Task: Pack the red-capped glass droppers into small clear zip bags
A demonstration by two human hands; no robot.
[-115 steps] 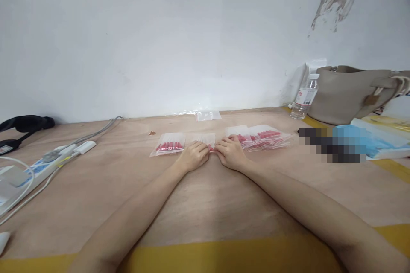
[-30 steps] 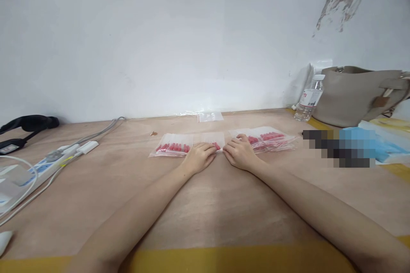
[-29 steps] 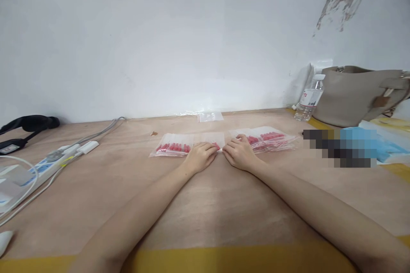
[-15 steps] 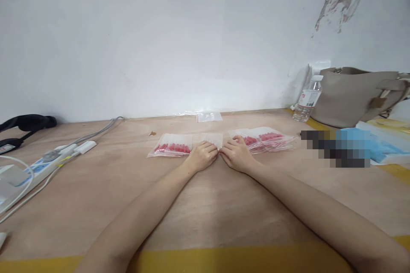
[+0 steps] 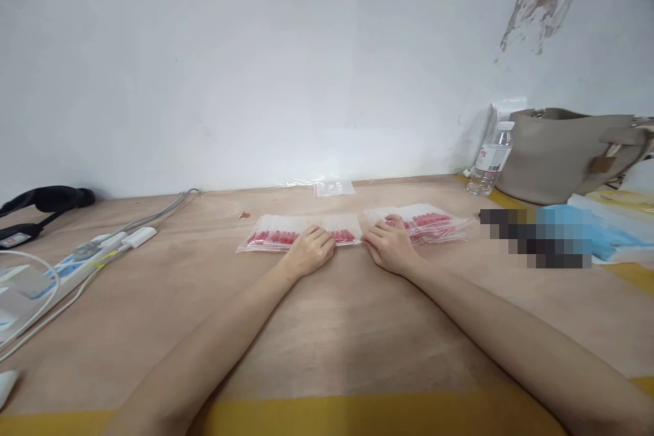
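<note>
Small clear plastic bags of red pieces lie in a row on the table; the pieces look like short rods. My left hand (image 5: 310, 250) has its fingers curled together over the left edge of the middle bag (image 5: 343, 228). At that bag's right corner is my right hand (image 5: 391, 244), fingers bent and closed, fingertips touching the edge. To the left lies another filled bag (image 5: 276, 231), partly covered by my left hand. A stack of filled bags (image 5: 434, 221) sits beyond my right hand.
An empty plastic bag (image 5: 334, 189) lies by the wall. A power strip (image 5: 56, 279) with cables and a black headset-like band (image 5: 51, 201) are at left. A water bottle (image 5: 491, 158), a grey handbag (image 5: 556, 157) and a blue item (image 5: 608, 235) stand or lie at right.
My hands have moved apart, left hand leftward and right hand rightward, uncovering the red pieces in the middle bag. The other items stay where they were.
</note>
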